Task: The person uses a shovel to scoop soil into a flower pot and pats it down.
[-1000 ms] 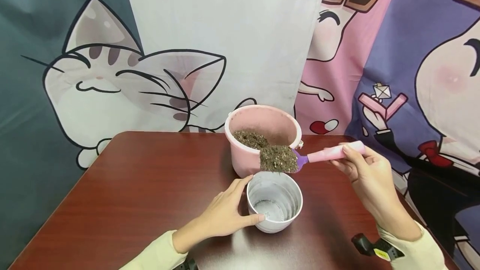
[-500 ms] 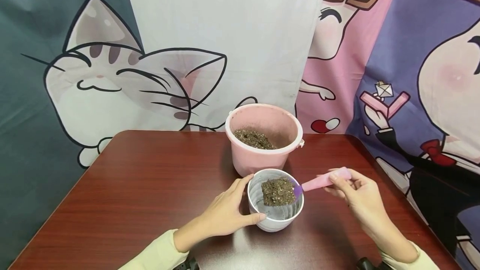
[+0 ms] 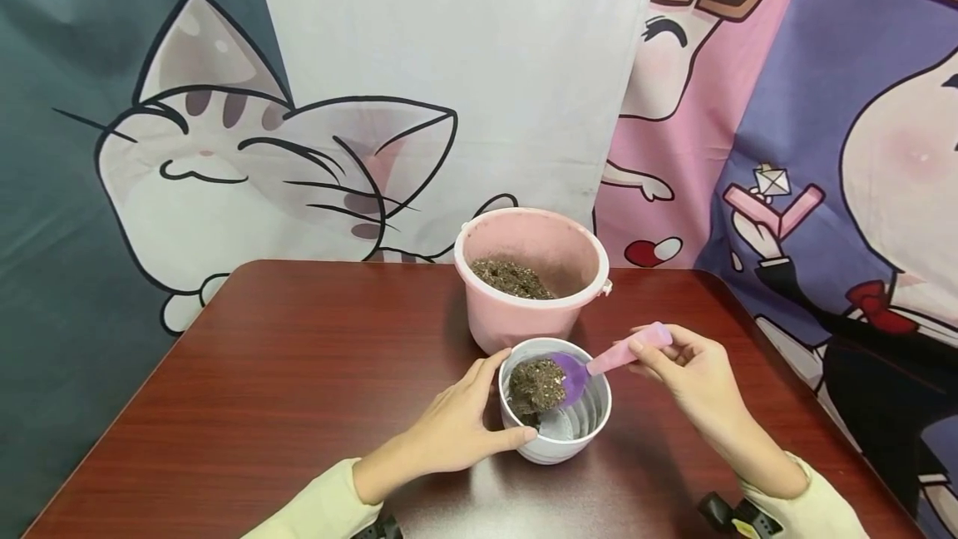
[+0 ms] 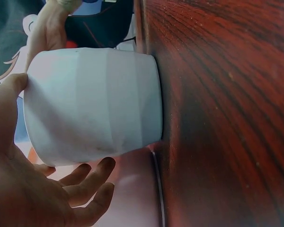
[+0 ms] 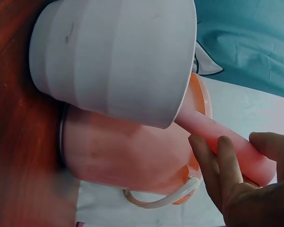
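Observation:
A white plastic pot point(image 3: 554, 454) stands upright on the table. My left hand point(image 3: 452, 431) holds it at the left, thumb at the near rim and forefinger at the far rim; the left wrist view shows the other fingers beside the pot's wall point(image 4: 94, 104). With my right hand point(image 3: 699, 377) I grip the pink handle point(image 5: 227, 144) of a small hand trowel point(image 3: 575, 377). Its purple blade is inside the pot, tilted down to the left. Dark soil point(image 3: 535, 385) lies at the blade's tip, and some is at the pot's left inner side.
Right behind the pot stands a pink bucket point(image 3: 516, 323) with soil point(image 3: 511, 277) inside and a white handle point(image 5: 165, 201). Both stand on a reddish-brown wooden table point(image 3: 299, 373). A cartoon-printed cloth point(image 3: 464, 48) hangs behind the table.
My right hand has brought the loaded trowel from the bucket's front edge down into the pot and tilted it. Soil has slid left off the purple blade. My left hand keeps its hold.

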`<state>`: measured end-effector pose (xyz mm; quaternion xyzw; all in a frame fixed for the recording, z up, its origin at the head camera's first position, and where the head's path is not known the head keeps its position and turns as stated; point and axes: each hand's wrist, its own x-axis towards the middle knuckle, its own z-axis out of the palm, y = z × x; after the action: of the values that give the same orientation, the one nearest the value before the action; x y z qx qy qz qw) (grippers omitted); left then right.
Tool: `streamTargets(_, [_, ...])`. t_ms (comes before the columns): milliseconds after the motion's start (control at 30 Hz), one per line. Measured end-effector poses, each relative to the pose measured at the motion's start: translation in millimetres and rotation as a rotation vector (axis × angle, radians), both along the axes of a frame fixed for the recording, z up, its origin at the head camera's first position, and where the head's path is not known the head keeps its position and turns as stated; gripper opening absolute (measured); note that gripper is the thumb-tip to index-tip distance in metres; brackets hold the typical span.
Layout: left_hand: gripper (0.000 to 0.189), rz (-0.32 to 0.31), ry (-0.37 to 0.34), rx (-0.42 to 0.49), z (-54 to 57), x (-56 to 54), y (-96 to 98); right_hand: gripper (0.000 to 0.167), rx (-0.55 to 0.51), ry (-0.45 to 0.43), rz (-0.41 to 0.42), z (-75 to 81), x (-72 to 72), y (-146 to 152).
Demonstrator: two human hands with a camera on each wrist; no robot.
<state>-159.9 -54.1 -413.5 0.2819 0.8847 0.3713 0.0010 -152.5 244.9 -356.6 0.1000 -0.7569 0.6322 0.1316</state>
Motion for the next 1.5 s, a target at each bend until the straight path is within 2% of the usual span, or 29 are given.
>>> streamTargets(200, [0.098, -0.001, 0.001, 0.005, 0.8, 0.2, -0.1, 0.021, 0.067, 0.083, 0.044, 10.5, -3.6, -4.8])
streamTargets(433, [0.097, -0.008, 0.006, 0.019, 0.2, -0.2, -0.2, 0.029, 0.300, 0.246, 0.073, 25.8, 0.1, -11.3])
streamTargets(567, [0.096, -0.006, 0.025, 0.012, -0.2, 0.4, -1.0, 0.038, 0.382, 0.311, 0.125, 33.9, 3.8, -15.8])
streamTargets(700, [0.097, -0.001, 0.032, 0.010, 0.3, 0.9, -1.1, 0.040, 0.409, 0.351, 0.208, 39.2, 5.5, -17.7])
streamTargets(800, [0.097, -0.001, 0.041, 0.013, 0.6, 0.3, -0.2, 0.038, 0.403, 0.357, 0.237, 38.5, 3.2, -16.8])
streamTargets(967, [0.097, 0.007, 0.053, 0.015, 0.8, -0.8, 0.6, 0.029, 0.301, 0.316, 0.230, 32.3, -7.3, -13.8])
streamTargets(1133, [0.097, 0.020, 0.043, 0.019, 4.6, -1.1, -1.0, 0.017, 0.069, 0.159, 0.222, 31.1, -19.4, -5.1])
streamTargets(1233, [0.093, 0.030, 0.050, 0.041, 9.8, -3.0, -4.4, 0.013, -0.112, 0.062, 0.265, 34.3, -25.3, 2.1])
streamTargets(1333, [0.086, 0.063, 0.066, 0.077, 16.1, -6.6, -10.3, 0.016, -0.299, -0.004, 0.358, 40.6, -30.7, 10.2])
streamTargets(1433, [0.077, 0.117, 0.087, 0.142, 24.3, -13.2, -16.4, 0.017, -0.441, -0.028, 0.419, 51.0, -37.9, 17.8])
streamTargets(1500, [0.072, 0.154, 0.109, 0.199, 30.3, -20.6, -19.0, 0.016, -0.524, -0.040, 0.432, 59.9, -45.0, 21.6])
